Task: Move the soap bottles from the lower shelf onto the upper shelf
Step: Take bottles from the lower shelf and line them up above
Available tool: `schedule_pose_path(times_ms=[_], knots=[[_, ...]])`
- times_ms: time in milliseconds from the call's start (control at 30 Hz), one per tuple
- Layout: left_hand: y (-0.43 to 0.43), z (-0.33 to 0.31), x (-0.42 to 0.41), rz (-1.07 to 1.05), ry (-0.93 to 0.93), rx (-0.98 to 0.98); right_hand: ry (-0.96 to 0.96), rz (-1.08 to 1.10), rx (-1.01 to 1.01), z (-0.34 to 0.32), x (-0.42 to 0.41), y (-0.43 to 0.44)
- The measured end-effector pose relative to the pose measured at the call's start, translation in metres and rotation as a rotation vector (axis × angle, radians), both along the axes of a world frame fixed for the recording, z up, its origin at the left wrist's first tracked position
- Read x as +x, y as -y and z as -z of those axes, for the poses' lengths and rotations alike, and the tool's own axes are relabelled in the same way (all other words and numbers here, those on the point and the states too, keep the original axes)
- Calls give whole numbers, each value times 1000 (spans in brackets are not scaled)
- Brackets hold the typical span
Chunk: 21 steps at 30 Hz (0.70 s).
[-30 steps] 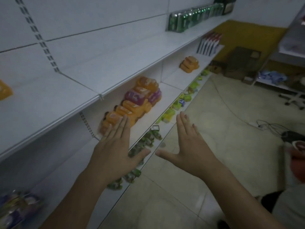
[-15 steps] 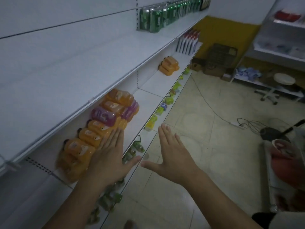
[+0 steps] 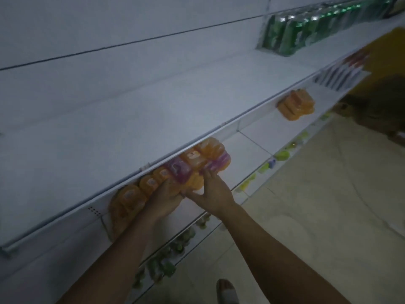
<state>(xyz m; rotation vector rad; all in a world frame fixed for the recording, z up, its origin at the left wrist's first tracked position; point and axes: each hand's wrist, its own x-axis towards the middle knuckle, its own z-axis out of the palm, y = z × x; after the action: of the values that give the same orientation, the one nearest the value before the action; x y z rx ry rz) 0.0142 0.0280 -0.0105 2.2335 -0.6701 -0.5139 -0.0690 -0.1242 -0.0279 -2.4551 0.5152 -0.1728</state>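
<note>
Bottles (image 3: 175,172): on lower shelf (image 3: 252,154), under upper shelf (image 3: 153,119) edge.
Left hand (image 3: 163,198): fingers curled round orange bottle.
Right hand (image 3: 213,193): fingers spread on bottles at 12 o'clock.

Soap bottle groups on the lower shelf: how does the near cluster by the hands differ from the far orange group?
The near cluster mixes orange and purple packs; the far group looks all orange. The near cluster is the bigger, a long row partly hidden under the upper shelf; the far group is a compact stack. Both the left hand and right hand touch the near cluster; nothing touches the far one. Both sit on the lower shelf.
</note>
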Motion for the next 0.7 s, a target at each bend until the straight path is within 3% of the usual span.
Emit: schedule_pose_path(times_ms=[67,200,333,467,567,700], knots=[[13,13,14,-188,-220,32,-36,-35,83,16,34,15],[46,21,33,-546,-470,-84,-49,-95,131,49,95,33],[76,32,54,-705,-490,-100,-142,-179,153,110,161,46],[86,75,75,-851,-639,-264,-221,-211,55,121,182,40],[95,77,75,-913,-652,-310,-224,-147,-27,130,184,37],[98,69,74,-973,-735,-406,-183,-123,26,127,178,33]])
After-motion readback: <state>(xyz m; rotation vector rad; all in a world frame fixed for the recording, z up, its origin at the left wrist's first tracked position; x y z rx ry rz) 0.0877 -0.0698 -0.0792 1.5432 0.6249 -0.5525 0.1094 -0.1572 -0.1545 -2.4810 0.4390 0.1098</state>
